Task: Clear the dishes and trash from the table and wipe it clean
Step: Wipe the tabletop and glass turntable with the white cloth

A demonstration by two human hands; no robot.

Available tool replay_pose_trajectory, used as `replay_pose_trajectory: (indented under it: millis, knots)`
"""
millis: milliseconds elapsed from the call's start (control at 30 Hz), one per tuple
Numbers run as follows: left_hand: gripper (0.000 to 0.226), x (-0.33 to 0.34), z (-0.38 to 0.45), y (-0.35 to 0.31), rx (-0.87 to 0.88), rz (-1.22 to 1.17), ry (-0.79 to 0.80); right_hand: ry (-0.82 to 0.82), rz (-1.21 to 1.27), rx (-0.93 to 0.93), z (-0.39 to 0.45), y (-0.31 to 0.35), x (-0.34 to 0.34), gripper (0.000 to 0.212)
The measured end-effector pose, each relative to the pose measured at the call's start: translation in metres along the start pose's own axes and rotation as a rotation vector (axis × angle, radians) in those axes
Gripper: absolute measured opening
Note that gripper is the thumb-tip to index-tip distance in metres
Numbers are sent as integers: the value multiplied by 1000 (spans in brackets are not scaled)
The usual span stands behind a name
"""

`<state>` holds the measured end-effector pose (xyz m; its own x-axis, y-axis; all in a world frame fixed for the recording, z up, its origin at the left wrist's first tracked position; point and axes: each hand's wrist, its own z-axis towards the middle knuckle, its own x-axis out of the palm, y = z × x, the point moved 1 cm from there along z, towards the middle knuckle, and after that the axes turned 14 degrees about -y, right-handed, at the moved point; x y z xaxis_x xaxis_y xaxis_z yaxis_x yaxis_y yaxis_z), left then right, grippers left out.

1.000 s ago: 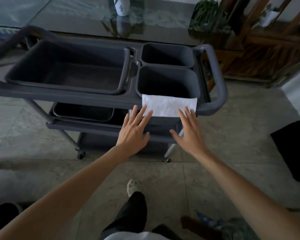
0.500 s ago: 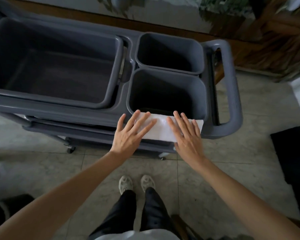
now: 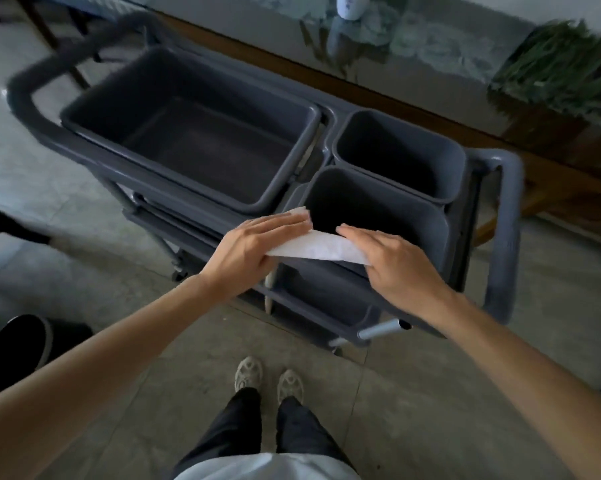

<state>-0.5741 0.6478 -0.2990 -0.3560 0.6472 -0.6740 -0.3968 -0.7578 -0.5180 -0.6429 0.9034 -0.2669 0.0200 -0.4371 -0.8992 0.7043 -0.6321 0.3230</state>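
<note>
A white cloth (image 3: 318, 247) hangs over the near rim of the nearer small grey bin (image 3: 427, 220) on a grey service cart (image 3: 503, 237). My left hand (image 3: 254, 249) grips the cloth's left end, and my right hand (image 3: 392, 261) holds its right end, fingers laid over the rim. The cloth's middle is lifted slightly off the rim. The glass-topped table (image 3: 441, 39) lies just behind the cart, with a white vase (image 3: 351, 5) at its far edge.
A large grey tub (image 3: 191, 133) fills the cart's left side, and a second small bin (image 3: 399, 150) sits behind the first. The cart has handles at both ends. A black round bin (image 3: 18, 348) stands on the floor at left. A green plant (image 3: 555, 71) is at right.
Both hands went from hovering flat near the cloth to closing on its two ends. The view tilted and moved closer over the cart.
</note>
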Motion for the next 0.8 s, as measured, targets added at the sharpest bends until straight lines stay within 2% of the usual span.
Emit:
replay_pose_trajectory:
  millis: [133, 233, 333, 467, 600, 733, 800]
  knots:
    - [59, -62, -16, -16, -128, -11, -179, 106, 41, -163, 47, 38, -25, 49]
    - [47, -115, -43, -29, -269, -18, -307, 250, 172, -249, 80, 79, -22, 48]
    - [33, -168, -91, -37, -462, -11, -388, 351, 296, -350, 103, 133, -1, 36]
    - [24, -234, -195, -54, -748, 32, -591, 401, 408, -458, 104, 234, 41, 26]
    - [20, -293, -322, -95, -959, 23, -823, 462, 568, -516, 71, 356, 88, 18]
    - [13, -347, -456, -151, -1100, 10, -1094, 459, 705, -577, 12, 484, 131, 14]
    - [21, -371, -517, -182, -1148, 35, -1204, 485, 773, -603, -24, 546, 150, 14]
